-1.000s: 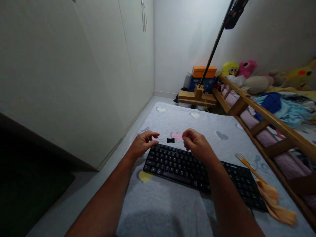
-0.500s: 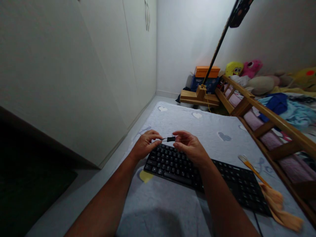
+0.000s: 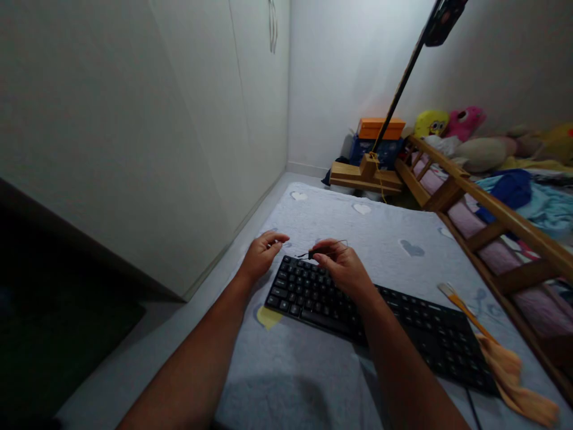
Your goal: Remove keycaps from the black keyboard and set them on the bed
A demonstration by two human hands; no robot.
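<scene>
My right hand [image 3: 342,263] pinches a small wire keycap puller [image 3: 312,254], black in its middle, with thin wire ends sticking out both ways. It is held just above the back edge of a black keyboard [image 3: 313,298]. To its left, over the keyboard's left back corner, my left hand [image 3: 262,257] is apart from the puller. Its fingers are curved, with a gap to the thumb, and nothing shows in them. The right forearm hides part of the keyboard's middle.
A brush with an orange handle [image 3: 468,313] and an orange cloth [image 3: 514,376] lie right of the keyboard on the heart-patterned cover [image 3: 380,239]. A wooden bed rail [image 3: 496,200] runs along the right, a white wardrobe [image 3: 201,119] along the left. A pole on a wooden base [image 3: 367,173] stands behind.
My left hand has let go of the puller's wire end and drawn back slightly left. The right hand keeps the puller, now tilted. The view has shifted a little.
</scene>
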